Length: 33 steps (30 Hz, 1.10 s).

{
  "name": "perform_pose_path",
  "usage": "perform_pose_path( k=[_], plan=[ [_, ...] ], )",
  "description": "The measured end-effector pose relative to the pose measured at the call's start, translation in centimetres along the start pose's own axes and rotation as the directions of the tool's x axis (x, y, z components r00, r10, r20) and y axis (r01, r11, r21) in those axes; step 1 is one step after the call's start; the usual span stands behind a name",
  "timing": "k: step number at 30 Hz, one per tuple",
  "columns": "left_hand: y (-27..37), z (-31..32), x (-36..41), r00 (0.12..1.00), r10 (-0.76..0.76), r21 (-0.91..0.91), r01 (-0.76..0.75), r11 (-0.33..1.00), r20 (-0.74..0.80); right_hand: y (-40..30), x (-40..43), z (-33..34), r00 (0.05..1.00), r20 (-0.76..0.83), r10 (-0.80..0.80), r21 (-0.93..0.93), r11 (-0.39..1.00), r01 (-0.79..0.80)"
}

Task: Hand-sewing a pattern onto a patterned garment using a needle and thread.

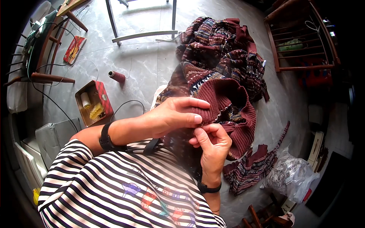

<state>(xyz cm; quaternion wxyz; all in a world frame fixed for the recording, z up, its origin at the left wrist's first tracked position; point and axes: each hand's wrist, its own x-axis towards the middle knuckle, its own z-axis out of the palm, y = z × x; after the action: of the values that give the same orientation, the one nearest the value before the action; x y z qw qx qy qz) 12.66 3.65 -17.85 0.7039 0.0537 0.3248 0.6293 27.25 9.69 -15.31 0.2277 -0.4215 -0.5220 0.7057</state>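
Observation:
A patterned knitted sweater [199, 75] with maroon ribbing lies over my lap, next to a heap of similar knitwear [225, 42] on the floor. My left hand [176, 115] lies flat over the ribbing, its thumb and fingers pinching the knit edge. Just below it, my right hand [211, 139] has thumb and index finger pressed together at the same edge. Something thin, perhaps a needle or thread, shows between the two hands; it is too small to tell. A maroon thread cone [117, 77] stands on the floor at the left, a loose strand trailing from it.
An open red tin box [104, 99] holds a white spool and a yellow item. Cables run near a wooden chair [52, 77] at the left. Knitted pieces [251, 168] and a clear plastic bag [291, 173] lie at the right. A wooden rack [305, 68] stands upper right, a metal frame [145, 35] at the top.

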Motion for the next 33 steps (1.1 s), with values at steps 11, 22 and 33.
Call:
perform_pose_path(
  k=[11, 22, 33],
  plan=[
    [-0.2, 0.2, 0.1, 1.0, 0.006, -0.033, -0.005, 0.999, 0.005, 0.0, 0.1, 0.0, 0.999, -0.026, -0.044, 0.031, 0.998, 0.045],
    [-0.3, 0.2, 0.1, 1.0, 0.012, -0.053, -0.012, 0.999, 0.003, 0.1, 0.2, 0.0, 0.997, -0.027, -0.071, 0.035, 0.997, 0.072],
    [-0.5, 0.4, 0.1, 1.0, 0.023, -0.048, -0.022, 0.999, 0.021, 1.0, 0.3, 0.1, 0.975, -0.097, -0.202, -0.039, 0.979, 0.199]
  ],
)
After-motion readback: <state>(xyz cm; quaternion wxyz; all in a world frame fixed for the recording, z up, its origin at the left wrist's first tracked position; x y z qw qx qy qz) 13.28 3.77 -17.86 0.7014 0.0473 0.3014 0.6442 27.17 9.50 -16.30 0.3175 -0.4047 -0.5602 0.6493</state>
